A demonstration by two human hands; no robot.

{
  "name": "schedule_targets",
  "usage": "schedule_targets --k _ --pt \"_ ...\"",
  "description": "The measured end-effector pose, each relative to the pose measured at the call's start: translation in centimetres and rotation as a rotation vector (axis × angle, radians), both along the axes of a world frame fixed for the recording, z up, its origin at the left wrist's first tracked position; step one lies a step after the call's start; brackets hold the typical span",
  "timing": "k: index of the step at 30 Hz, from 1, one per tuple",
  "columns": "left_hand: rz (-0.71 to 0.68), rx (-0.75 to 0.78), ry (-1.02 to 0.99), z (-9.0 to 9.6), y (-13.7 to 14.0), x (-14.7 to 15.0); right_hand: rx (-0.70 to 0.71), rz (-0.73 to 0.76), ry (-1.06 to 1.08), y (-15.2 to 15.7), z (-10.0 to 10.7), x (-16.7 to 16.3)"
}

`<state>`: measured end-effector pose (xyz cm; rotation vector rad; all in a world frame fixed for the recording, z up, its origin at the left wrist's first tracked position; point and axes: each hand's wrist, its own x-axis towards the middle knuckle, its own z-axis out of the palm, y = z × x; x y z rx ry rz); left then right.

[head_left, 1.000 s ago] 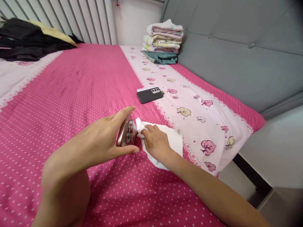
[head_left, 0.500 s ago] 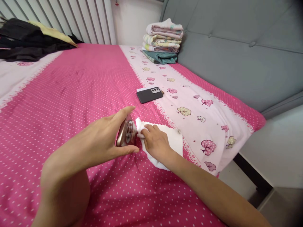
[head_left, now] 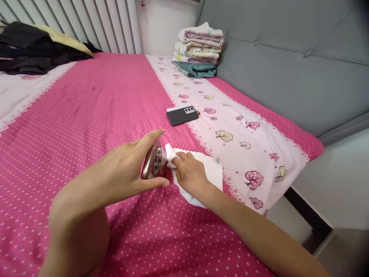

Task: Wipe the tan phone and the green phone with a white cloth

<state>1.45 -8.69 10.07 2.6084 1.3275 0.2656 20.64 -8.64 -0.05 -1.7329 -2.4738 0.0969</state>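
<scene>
My left hand [head_left: 138,163] grips a rose-gold phone [head_left: 148,166] by its edges, thumb and fingers on opposite sides. The phone stands on edge just above the pink dotted sheet, its round camera ring turned to the right. A white cloth [head_left: 212,169] with a scalloped border is pinched in my right hand [head_left: 188,169]. The bunched corner of the cloth is right at the phone's camera side; I cannot tell how firmly they touch. The rest of the cloth lies spread on the bed under my right hand and wrist.
Beyond my hands lies a black phone [head_left: 180,116], face down, with something pale under its far edge. Folded fabrics [head_left: 198,50] are stacked by the grey headboard [head_left: 276,57]. Dark clothes [head_left: 25,48] lie at the far left near a white radiator [head_left: 100,23]. The bed's edge [head_left: 288,181] drops off at right.
</scene>
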Motion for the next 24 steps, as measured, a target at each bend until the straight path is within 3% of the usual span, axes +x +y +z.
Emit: schedule_targets --k 24 --pt "0.003 -0.018 -0.013 0.01 0.02 0.08 0.006 0.002 -0.008 0.08 -0.02 -0.02"
